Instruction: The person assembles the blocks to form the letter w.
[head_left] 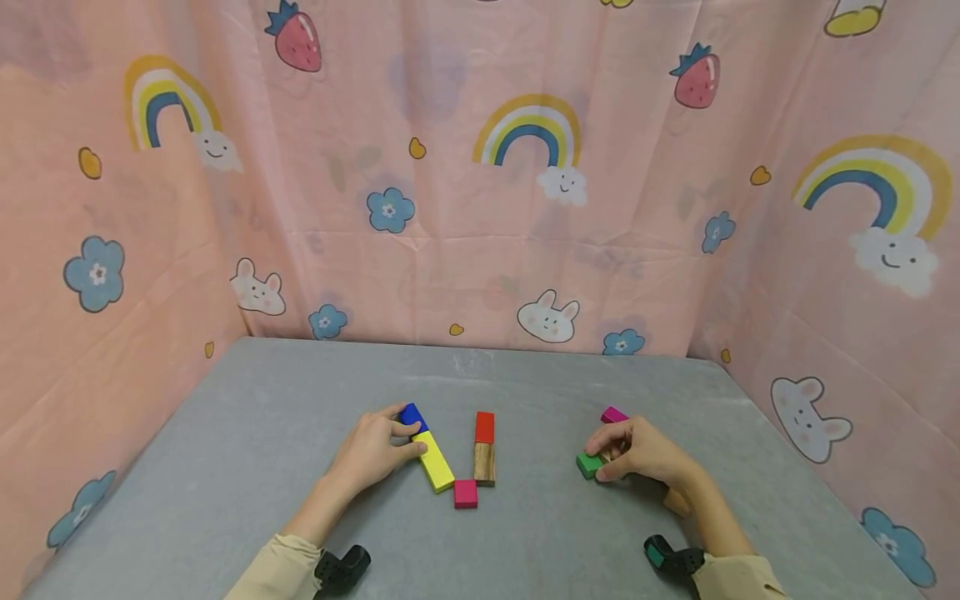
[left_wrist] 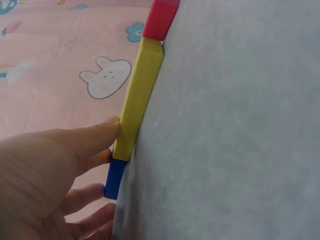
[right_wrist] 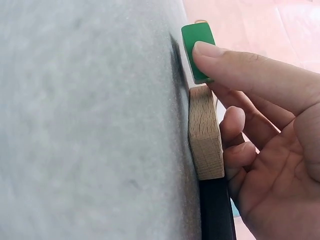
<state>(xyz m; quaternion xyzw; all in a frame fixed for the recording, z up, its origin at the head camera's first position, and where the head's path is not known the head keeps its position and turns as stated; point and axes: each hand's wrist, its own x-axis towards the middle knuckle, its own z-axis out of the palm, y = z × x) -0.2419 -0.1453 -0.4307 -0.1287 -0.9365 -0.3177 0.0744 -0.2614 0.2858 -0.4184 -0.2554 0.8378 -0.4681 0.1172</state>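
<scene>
My left hand (head_left: 378, 450) rests its thumb on the side of a long yellow block (head_left: 435, 463), with fingertips touching a small blue block (head_left: 414, 418). Blue and yellow lie end to end in a slanted line. A crimson block (head_left: 466, 493) sits at the yellow block's near end. Beside it, a striped brown wooden block (head_left: 484, 464) and a red-orange block (head_left: 484, 427) form another straight line. My right hand (head_left: 637, 450) pinches a green block (right_wrist: 197, 52) between thumb and fingers, slightly above the table. A plain wooden block (right_wrist: 206, 132) lies beside its curled lower fingers.
A magenta block (head_left: 613, 414) lies behind the right hand, partly hidden. Under the right wrist shows a tan block (head_left: 677, 502). A black piece (right_wrist: 217, 207) adjoins the plain wooden block. The grey tabletop (head_left: 315, 392) meets a pink patterned curtain (head_left: 450, 267) behind and at both sides.
</scene>
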